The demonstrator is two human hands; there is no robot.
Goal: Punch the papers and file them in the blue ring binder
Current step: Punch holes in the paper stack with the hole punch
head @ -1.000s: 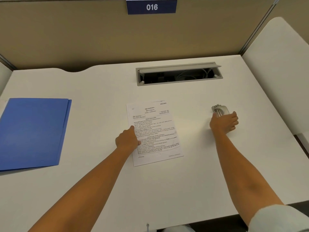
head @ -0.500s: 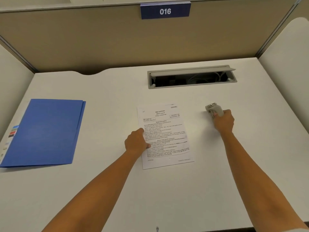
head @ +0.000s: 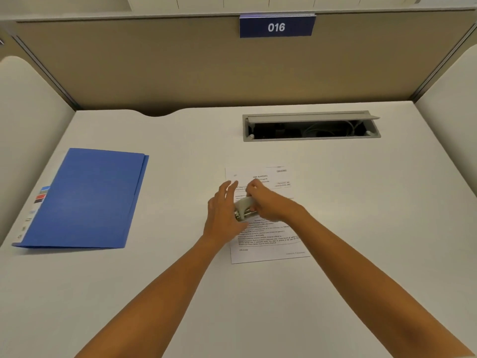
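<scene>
A printed white paper (head: 268, 244) lies flat in the middle of the white desk (head: 361, 228). Over its left edge my right hand (head: 268, 202) grips a small grey hole punch (head: 244, 209) from the right. My left hand (head: 223, 211) sits at the punch's left side with fingers spread, touching it and the paper's edge. The blue ring binder (head: 85, 197) lies closed at the left of the desk, well apart from both hands. Whether the paper's edge is inside the punch is hidden by my hands.
A grey cable hatch (head: 311, 125) stands open at the back of the desk. Beige partition walls with a blue "016" sign (head: 277, 27) close in the back and both sides.
My right hand has carried the hole punch from the right of the paper to its left edge. My left hand has shifted up beside the punch and spread its fingers.
</scene>
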